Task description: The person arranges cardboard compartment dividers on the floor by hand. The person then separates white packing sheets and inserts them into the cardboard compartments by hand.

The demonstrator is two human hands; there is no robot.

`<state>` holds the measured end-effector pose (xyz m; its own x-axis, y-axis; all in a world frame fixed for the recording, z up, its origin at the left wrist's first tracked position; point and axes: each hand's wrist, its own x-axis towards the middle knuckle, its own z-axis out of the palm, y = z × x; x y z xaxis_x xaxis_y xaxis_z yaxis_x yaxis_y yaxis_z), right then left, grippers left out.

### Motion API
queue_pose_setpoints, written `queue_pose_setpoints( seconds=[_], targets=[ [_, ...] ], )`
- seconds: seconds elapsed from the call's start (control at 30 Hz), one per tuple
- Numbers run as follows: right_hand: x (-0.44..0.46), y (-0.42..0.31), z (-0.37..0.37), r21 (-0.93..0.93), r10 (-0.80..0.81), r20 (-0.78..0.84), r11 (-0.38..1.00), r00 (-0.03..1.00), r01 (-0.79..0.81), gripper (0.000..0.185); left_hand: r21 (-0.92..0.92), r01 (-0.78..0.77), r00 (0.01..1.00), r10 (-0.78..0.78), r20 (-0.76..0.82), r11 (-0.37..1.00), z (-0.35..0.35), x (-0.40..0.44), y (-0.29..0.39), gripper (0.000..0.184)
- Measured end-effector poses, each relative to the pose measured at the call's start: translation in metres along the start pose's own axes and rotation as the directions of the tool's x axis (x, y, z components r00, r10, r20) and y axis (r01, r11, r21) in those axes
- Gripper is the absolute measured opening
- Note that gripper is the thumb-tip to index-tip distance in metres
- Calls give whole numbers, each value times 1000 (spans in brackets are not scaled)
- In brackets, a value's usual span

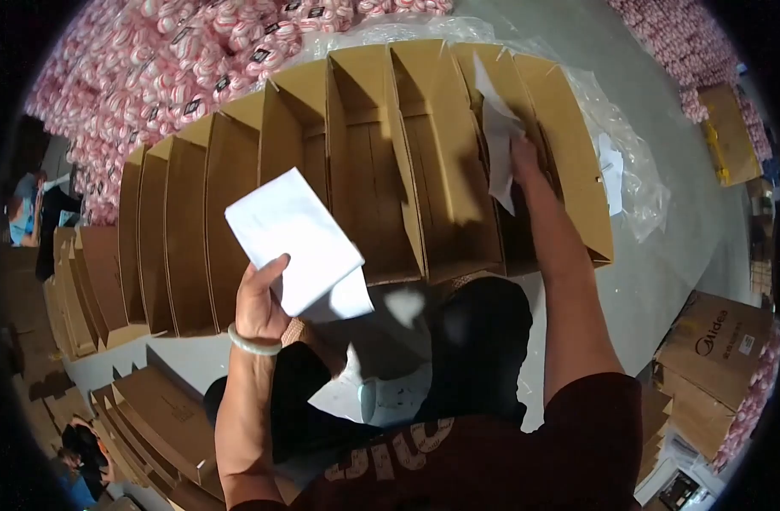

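A row of open cardboard boxes (185,238) stands side by side in front of me, with their walls close together. My left hand (262,298) is closed on a stack of white paper sheets (292,234), the thumb lying on top; the stack is above the near edge of the boxes. A bracelet is on that wrist. Toward the right end of the row, my right hand (524,160) grips a single white sheet (497,140) by its side. That sheet stands nearly upright at a box opening, and its lower part dips inside. The right fingertips are partly hidden.
A large heap of pink-and-white striped bundles (185,64) lies behind the boxes, with clear plastic sheeting (637,187) around them. More cardboard boxes (164,409) stand at left. A Midea carton (713,341) is at right. Two people (87,451) appear at the left edge.
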<state>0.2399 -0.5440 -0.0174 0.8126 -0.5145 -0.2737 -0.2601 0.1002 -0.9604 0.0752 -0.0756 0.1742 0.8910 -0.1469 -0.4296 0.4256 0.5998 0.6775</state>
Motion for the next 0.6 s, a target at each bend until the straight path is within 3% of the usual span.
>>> queue_pose_setpoints(
  seconds=[0.07, 0.1, 0.17, 0.2, 0.27, 0.4, 0.47, 0.5, 0.53, 0.57, 0.6],
  targets=[
    [8, 48, -3, -275, 34, -48, 960, 998, -46, 43, 24, 0, 999, 1, -42, 1000, -3, -9, 3, 44],
    [7, 65, -2, -266, 45, -56, 962, 997, -58, 43, 26, 7, 998, -5, -70, 1000, -5, -14, 5, 44],
    [5, 97, 0, -568, -277, 79, 777, 958, 271, 36, 39, 10, 993, -6, -117, 999, -4, -25, 11, 45],
    [8, 111, 2, -564, -268, 68, 784, 961, 259, 36, 49, -11, 992, 17, -127, 999, -4, -30, 13, 45],
    [11, 139, 4, -775, -199, 167, 578, 966, 253, 32, 70, 13, 991, -3, -137, 997, -8, -40, 18, 45],
    [11, 185, -1, -690, -159, 255, 661, 954, 295, 32, 107, 33, 975, -9, -220, 994, -14, -51, 25, 44],
    [25, 209, -3, -833, 29, 526, 221, 850, 507, 36, 119, 42, 972, -13, -233, 992, -16, -55, 26, 44],
    [23, 219, -4, -835, 33, 521, 226, 853, 501, 36, 127, 47, 970, -15, -241, 991, -18, -55, 27, 44],
    [17, 224, -4, -738, 114, 292, 658, 950, 148, 40, 132, 55, 970, -21, -241, 990, -18, -56, 28, 44],
    [3, 217, -1, -392, 296, 104, 890, 950, -234, 46, 132, 58, 967, -23, -252, 990, -16, -55, 29, 43],
    [-10, 206, -1, -392, 299, 97, 888, 949, -239, 46, 131, 61, 965, -25, -261, 989, -16, -55, 30, 43]
  ],
)
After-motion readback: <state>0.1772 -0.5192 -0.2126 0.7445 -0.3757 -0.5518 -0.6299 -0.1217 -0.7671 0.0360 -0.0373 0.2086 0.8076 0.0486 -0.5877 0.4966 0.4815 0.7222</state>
